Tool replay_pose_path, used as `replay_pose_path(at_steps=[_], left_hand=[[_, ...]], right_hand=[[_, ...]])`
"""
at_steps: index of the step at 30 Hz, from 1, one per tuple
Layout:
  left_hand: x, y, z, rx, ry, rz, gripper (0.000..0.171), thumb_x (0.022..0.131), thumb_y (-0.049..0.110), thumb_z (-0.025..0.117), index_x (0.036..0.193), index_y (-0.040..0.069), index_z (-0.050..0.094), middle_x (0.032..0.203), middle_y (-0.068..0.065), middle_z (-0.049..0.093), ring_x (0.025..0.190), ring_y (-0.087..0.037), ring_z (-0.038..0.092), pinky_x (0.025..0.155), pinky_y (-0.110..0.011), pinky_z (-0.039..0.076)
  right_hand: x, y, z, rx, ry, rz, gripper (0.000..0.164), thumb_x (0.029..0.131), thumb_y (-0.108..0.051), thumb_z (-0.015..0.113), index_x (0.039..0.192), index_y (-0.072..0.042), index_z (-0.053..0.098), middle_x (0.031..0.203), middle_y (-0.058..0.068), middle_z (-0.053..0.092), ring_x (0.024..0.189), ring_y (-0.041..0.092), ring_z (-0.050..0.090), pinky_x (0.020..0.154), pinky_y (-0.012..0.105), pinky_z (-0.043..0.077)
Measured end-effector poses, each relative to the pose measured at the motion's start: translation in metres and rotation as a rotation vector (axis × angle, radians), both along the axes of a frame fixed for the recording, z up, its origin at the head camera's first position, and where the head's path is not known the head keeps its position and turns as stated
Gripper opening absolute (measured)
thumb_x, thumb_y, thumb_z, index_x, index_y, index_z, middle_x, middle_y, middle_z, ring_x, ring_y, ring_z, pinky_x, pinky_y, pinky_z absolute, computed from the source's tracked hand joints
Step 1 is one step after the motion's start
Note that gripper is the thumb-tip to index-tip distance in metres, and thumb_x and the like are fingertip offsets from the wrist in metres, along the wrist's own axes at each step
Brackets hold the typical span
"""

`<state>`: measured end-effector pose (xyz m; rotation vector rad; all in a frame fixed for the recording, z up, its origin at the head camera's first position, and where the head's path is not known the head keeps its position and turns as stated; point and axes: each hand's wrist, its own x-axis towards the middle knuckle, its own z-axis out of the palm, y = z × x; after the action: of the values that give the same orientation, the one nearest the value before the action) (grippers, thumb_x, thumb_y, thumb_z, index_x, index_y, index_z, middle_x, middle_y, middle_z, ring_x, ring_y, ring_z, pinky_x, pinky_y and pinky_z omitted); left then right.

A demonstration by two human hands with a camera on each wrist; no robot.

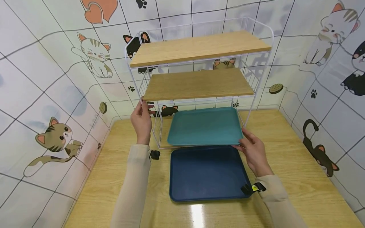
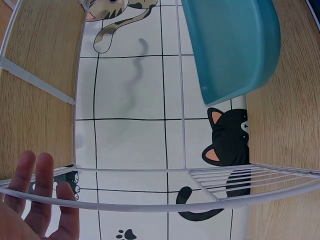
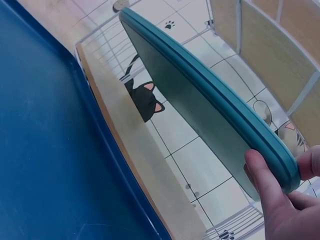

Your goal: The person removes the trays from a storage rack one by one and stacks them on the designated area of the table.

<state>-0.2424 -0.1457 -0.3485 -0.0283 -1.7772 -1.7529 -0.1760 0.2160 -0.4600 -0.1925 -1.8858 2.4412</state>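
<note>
A white wire rack (image 1: 258,79) with wooden shelves stands on the table. My left hand (image 1: 141,122) grips its left front post at the corner of the middle shelf (image 1: 199,84); in the left wrist view that hand's fingers (image 2: 42,175) show behind the white wire. My right hand (image 1: 253,153) pinches the right front corner of a teal tray (image 1: 205,126), which is partly inside the rack's lowest tier. From the right wrist, a gap shows between the teal tray (image 3: 200,90) and the bottom board (image 3: 130,135).
A dark blue tray (image 1: 208,174) lies on the wooden table (image 1: 291,152) in front of the rack. The top shelf (image 1: 199,47) has a wire rail round it. Cat-patterned tiled sheeting (image 1: 308,79) lines the back and sides.
</note>
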Motion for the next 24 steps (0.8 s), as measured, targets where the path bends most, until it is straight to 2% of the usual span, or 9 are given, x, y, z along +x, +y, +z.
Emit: replay_pose_path(at_steps=[6,14,24], left_hand=[[-0.003,-0.001,0.0,0.026,0.005,-0.009,0.035,0.109,0.012,0.05,0.138,-0.004,0.062,0.105,-0.036,0.07,0.06,0.001,0.063,0.052,-0.016,0.042],[0.0,0.001,0.0,-0.002,-0.007,-0.006,0.036,0.11,0.015,0.048,0.141,0.001,0.059,0.107,-0.035,0.07,0.063,0.0,0.063,0.053,-0.017,0.041],[0.0,0.001,0.002,-0.013,0.0,0.012,0.035,0.11,0.013,0.048,0.136,-0.004,0.062,0.106,-0.036,0.07,0.061,0.002,0.062,0.051,-0.015,0.038]], right_hand=[[0.009,0.0,0.001,-0.043,0.015,-0.004,0.062,0.103,0.004,0.047,0.161,0.0,0.025,0.162,0.024,0.025,0.1,0.006,0.069,0.084,0.024,0.059],[0.026,0.006,-0.006,-0.064,0.031,0.025,0.061,0.104,0.004,0.047,0.161,-0.002,0.027,0.168,0.022,0.019,0.105,0.006,0.069,0.084,0.024,0.059],[0.043,0.01,-0.012,-0.065,-0.005,0.034,0.062,0.105,0.002,0.049,0.161,-0.001,0.024,0.17,0.018,0.014,0.107,0.005,0.069,0.086,0.025,0.059]])
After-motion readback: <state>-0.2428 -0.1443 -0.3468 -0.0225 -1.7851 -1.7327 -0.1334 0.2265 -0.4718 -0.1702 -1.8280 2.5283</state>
